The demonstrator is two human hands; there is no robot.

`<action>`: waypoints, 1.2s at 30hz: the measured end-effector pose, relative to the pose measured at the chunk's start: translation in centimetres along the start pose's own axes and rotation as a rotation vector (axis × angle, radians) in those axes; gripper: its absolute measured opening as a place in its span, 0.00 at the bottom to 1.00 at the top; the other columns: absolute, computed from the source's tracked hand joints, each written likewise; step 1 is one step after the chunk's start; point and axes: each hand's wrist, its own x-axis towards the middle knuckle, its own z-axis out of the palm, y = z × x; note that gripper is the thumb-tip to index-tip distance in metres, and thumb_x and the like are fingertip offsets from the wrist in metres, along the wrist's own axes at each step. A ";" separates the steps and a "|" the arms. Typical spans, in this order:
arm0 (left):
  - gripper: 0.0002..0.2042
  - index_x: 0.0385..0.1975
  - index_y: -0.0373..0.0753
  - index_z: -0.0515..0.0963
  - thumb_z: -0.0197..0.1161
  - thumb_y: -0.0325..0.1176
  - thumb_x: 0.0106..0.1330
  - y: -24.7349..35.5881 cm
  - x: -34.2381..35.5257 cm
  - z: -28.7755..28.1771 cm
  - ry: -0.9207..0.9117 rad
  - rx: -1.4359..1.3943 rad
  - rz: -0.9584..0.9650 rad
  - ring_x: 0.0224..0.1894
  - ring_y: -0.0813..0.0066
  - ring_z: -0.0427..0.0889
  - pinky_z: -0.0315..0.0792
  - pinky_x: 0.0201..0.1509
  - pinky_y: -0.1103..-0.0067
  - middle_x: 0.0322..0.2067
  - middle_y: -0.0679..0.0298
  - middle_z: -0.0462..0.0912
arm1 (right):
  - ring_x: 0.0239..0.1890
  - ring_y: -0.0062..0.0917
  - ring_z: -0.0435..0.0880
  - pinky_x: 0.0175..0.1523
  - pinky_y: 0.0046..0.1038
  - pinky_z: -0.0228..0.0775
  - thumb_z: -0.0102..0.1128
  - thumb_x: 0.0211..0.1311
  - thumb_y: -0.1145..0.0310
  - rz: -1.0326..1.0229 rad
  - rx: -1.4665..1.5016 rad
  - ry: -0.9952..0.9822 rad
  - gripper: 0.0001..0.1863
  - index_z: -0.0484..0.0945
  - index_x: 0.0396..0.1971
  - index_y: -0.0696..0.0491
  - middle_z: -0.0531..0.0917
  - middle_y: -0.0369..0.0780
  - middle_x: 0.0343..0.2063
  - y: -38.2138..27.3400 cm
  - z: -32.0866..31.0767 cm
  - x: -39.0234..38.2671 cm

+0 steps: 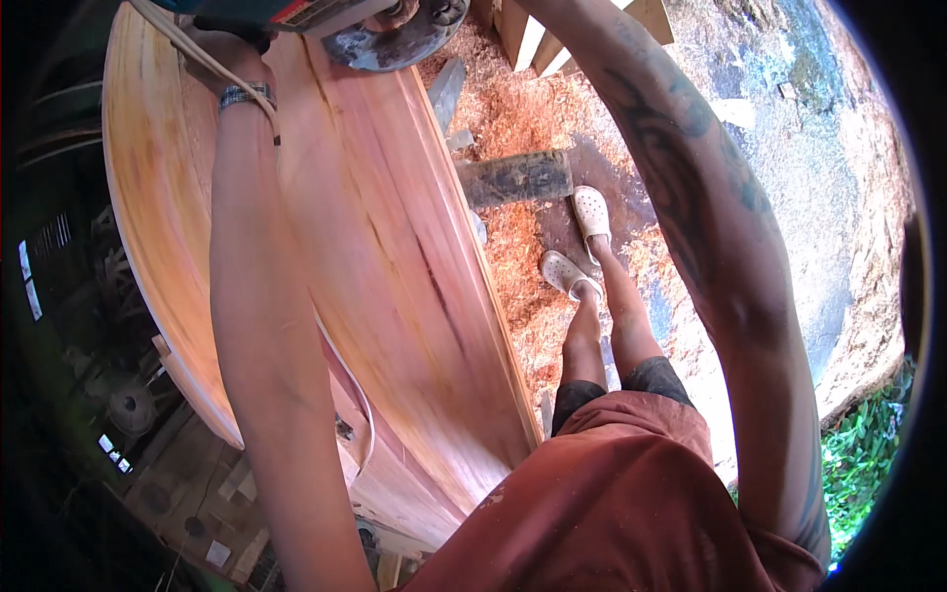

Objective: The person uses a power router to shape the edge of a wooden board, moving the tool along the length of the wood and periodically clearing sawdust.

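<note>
At the top edge is a teal power tool (340, 12) with a round, dusty metal part (395, 41) on its right side. It is cut off by the picture's edge, so its exact kind is unclear. My left hand (225, 57) is closed at the tool's left end, its fingers partly hidden, with a beaded band at the wrist. A pale cord (182, 39) runs across this wrist. Beneath lies a large, curved piece of reddish wood (385, 247) with dark grain streaks. My right arm (681, 168) reaches up past the top edge, and its hand is out of view.
Orange wood shavings (508, 104) cover the ground beside the wood. A dark timber block (518, 180) lies near my light clogs (592, 212). Cut boards (552, 39) stand at the top. A fan (131, 403) sits in the dark area at left; green plants (868, 464) grow at lower right.
</note>
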 end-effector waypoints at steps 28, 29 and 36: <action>0.20 0.56 0.39 0.73 0.44 0.44 0.75 1.0 -9.7 -5.6 0.032 0.222 0.031 0.43 0.61 0.82 0.80 0.42 0.69 0.53 0.58 0.81 | 0.32 0.38 0.85 0.47 0.38 0.74 0.49 0.67 0.32 -0.003 -0.040 -0.065 0.43 0.84 0.31 0.66 0.85 0.51 0.25 -0.3 -5.9 -11.0; 0.20 0.56 0.39 0.73 0.44 0.44 0.75 0.5 -9.5 -5.8 0.032 0.218 0.027 0.43 0.61 0.82 0.80 0.42 0.69 0.53 0.58 0.81 | 0.32 0.38 0.85 0.47 0.38 0.74 0.49 0.67 0.32 -0.010 -0.055 -0.056 0.43 0.84 0.31 0.66 0.85 0.51 0.25 -0.1 -6.3 -11.3; 0.21 0.51 0.36 0.78 0.48 0.45 0.72 -2.2 -7.7 -10.1 -0.013 0.232 0.268 0.42 0.65 0.83 0.80 0.42 0.71 0.47 0.61 0.84 | 0.30 0.36 0.84 0.44 0.37 0.73 0.46 0.72 0.37 0.041 -0.061 -0.110 0.38 0.84 0.36 0.62 0.84 0.49 0.24 -1.1 -7.4 -14.2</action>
